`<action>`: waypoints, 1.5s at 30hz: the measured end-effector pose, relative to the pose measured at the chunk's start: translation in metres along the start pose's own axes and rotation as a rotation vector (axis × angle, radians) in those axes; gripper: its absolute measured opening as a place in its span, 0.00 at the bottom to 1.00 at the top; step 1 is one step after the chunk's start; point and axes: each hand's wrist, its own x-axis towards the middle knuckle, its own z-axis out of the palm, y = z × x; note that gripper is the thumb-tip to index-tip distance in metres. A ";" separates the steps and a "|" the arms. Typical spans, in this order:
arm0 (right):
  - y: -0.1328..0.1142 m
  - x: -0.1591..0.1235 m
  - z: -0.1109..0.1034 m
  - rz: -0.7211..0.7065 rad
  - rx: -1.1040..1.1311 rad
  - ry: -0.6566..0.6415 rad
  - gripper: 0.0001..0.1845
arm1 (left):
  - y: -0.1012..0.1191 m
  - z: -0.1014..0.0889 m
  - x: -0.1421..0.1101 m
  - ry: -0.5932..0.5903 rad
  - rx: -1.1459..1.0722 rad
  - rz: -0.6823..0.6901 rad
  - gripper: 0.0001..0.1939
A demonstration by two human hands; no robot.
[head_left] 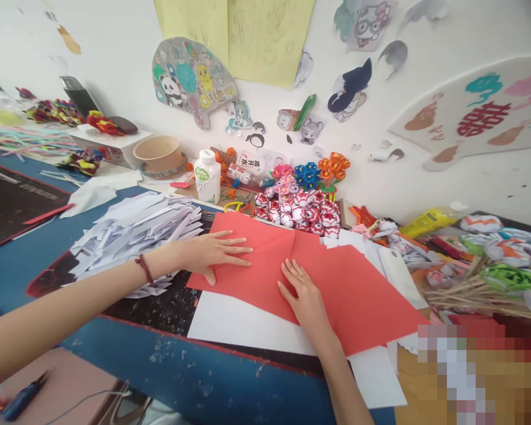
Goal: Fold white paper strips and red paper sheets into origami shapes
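A large sheet of red paper (358, 295) lies across the middle of the work surface, with a crease running down from its top edge near the centre. My left hand (212, 255) rests flat on its left part, fingers spread. Beside the crease, my right hand (303, 292) lies on the red paper with its fingers stretched out and fairly close together. White paper (248, 321) shows under the red sheet along the near edge. A heap of folded white paper strips (137, 233) sits left of my left hand, partly behind my forearm.
Red-and-white paper flowers (298, 211) are piled behind the red sheet, near a white bottle (207, 177). A tan bowl (157, 154) stands farther left. At right lie a yellow bottle (431, 219), a white phone-like object (396, 268) and flowers on sticks (508, 274).
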 end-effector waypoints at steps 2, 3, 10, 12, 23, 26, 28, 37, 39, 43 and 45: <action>0.000 0.000 0.000 0.002 -0.006 -0.005 0.24 | -0.002 0.000 -0.002 -0.012 -0.009 -0.005 0.39; 0.000 0.000 0.000 0.002 -0.008 -0.006 0.24 | -0.003 0.000 -0.003 -0.024 -0.014 -0.011 0.40; 0.001 0.000 0.000 0.004 -0.002 -0.011 0.24 | -0.005 0.003 -0.005 -0.068 0.012 -0.019 0.48; 0.001 0.000 0.000 0.006 -0.001 -0.017 0.24 | -0.005 0.001 -0.006 -0.099 0.043 -0.023 0.52; 0.002 0.000 0.001 0.002 0.049 0.000 0.25 | 0.024 -0.042 -0.010 -0.080 0.241 -0.151 0.40; 0.002 0.000 0.001 -0.001 0.044 0.001 0.24 | 0.052 -0.033 0.008 0.048 0.284 -0.185 0.32; 0.002 0.000 0.001 0.003 0.042 0.003 0.24 | 0.075 -0.017 0.026 0.116 0.273 -0.192 0.29; 0.001 -0.001 0.000 0.000 0.023 0.018 0.24 | 0.116 0.065 0.088 0.292 0.205 -0.299 0.28; 0.000 -0.001 -0.001 0.006 0.021 0.011 0.25 | 0.112 0.068 0.088 0.319 0.204 -0.318 0.28; -0.002 0.000 -0.002 0.014 0.030 0.004 0.25 | 0.108 0.072 0.077 0.359 0.202 -0.433 0.26; -0.002 0.000 -0.002 0.016 0.028 0.003 0.25 | 0.108 0.073 0.066 0.368 0.198 -0.473 0.26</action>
